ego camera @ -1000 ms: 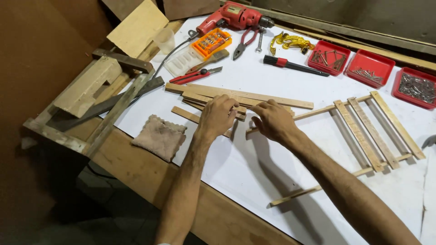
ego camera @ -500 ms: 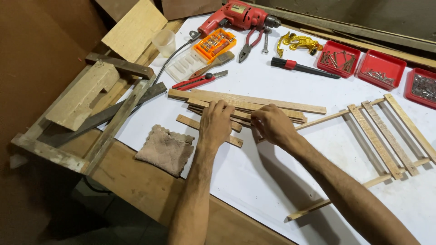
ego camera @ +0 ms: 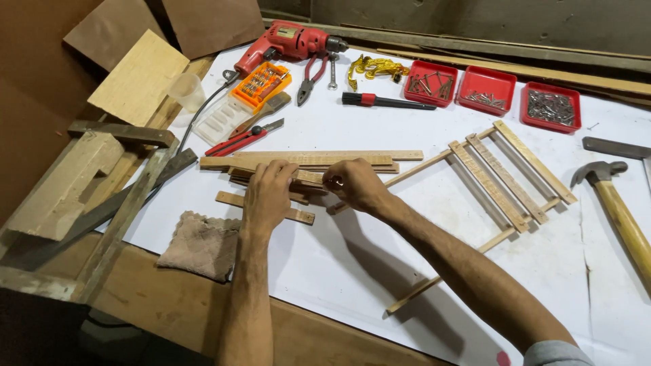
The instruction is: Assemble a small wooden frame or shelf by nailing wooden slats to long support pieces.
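My left hand (ego camera: 268,196) lies palm down on a loose pile of thin wooden slats (ego camera: 319,161) on the white sheet (ego camera: 380,257). My right hand (ego camera: 354,184) pinches one slat of that pile at its right side, fingers closed on it. One separate slat (ego camera: 230,200) lies just in front of the pile, under my left hand's wrist side. To the right lies a ladder-like frame of slats (ego camera: 505,173) nailed across two long thin sticks.
A hammer (ego camera: 620,210) lies at the right edge. At the back are a red drill (ego camera: 288,44), pliers (ego camera: 312,74), an orange bit case (ego camera: 261,85), a brush (ego camera: 383,102) and three red trays (ego camera: 485,88). A cloth (ego camera: 200,244) and wooden offcuts (ego camera: 74,183) lie left.
The camera view has shifted, so the table sits differently in frame. Both hands stay on the slat pile; the right hand's fingers have closed on a slat.
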